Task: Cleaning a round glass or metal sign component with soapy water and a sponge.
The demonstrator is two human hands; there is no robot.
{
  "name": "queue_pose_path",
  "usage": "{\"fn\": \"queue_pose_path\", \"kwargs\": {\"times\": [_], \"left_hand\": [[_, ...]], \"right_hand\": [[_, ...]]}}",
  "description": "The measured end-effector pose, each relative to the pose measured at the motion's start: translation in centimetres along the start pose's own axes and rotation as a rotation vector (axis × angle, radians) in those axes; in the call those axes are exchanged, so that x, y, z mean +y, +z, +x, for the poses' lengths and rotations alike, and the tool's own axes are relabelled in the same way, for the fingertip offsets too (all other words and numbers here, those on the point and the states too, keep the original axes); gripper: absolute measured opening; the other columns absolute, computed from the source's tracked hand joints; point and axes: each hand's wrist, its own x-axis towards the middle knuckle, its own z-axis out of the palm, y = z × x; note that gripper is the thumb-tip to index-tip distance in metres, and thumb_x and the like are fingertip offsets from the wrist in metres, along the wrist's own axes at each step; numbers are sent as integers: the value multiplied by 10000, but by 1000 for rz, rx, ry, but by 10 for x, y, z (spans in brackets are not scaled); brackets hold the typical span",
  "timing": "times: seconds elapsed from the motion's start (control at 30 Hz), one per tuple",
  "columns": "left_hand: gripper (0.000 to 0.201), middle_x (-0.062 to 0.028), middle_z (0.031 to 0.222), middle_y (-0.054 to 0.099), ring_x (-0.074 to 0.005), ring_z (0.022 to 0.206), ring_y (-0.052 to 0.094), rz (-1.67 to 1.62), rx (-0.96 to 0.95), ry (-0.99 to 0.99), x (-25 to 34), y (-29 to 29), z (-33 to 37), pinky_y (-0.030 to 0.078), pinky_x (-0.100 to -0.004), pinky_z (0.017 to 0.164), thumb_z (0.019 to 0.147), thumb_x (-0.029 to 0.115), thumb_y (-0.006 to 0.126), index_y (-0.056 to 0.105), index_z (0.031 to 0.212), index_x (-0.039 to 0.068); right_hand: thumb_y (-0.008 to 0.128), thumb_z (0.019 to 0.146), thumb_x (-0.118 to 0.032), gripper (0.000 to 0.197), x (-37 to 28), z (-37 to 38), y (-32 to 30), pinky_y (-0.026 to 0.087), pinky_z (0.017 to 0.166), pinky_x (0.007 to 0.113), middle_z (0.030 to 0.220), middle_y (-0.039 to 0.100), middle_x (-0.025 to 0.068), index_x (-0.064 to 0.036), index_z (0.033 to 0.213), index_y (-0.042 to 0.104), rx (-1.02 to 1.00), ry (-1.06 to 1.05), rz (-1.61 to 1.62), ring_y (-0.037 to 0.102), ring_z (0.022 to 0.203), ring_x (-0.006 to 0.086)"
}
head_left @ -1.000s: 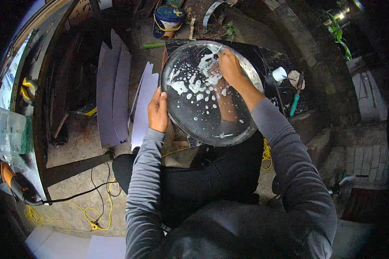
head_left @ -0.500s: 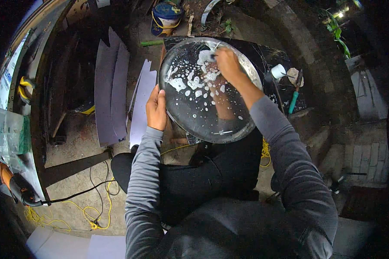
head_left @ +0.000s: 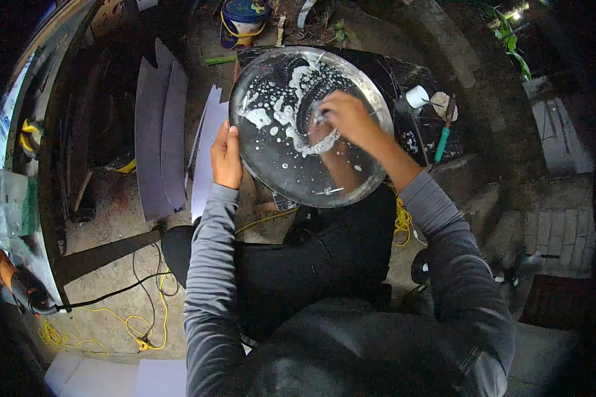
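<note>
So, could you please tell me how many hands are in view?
2: the left hand holds the left edge of the round shiny disc, and the right hand is over its white-spotted face.

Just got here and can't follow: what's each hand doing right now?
Left hand: closed on the rim of the round shiny disc.
Right hand: curled over it; too blurred to tell whether it holds anything.

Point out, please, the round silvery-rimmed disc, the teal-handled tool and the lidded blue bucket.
Round silvery-rimmed disc (head_left: pixel 270 157), head view: bare lower-left face.
Teal-handled tool (head_left: pixel 443 141), head view: its handle.
Lidded blue bucket (head_left: pixel 242 27), head view: front wall.
</note>
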Motion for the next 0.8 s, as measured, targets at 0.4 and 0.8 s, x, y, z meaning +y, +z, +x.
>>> {"fn": "queue_pose_path", "kwargs": {"times": [0.4,0.8], "left_hand": [[561,-120,1283,613,-183,1165,551,15,-77,37,-1,-5,0,409,-303,1010,1068,412,391,500,1397,-30],[529,28,733,551,-48,536,453,-130,-154,-165,12,-12,-4,370,-214,469,1068,436,382,511,1414,56]], "right_hand": [[696,815,-42,161,-78,36,47,505,862,377,982,644,145,23,961,719,-28,-185,241,631,953,293],[692,827,-74,85,-95,54,61,532,773,395,863,649,134,-16,879,725,-66,-254,224,655,824,299]]}}
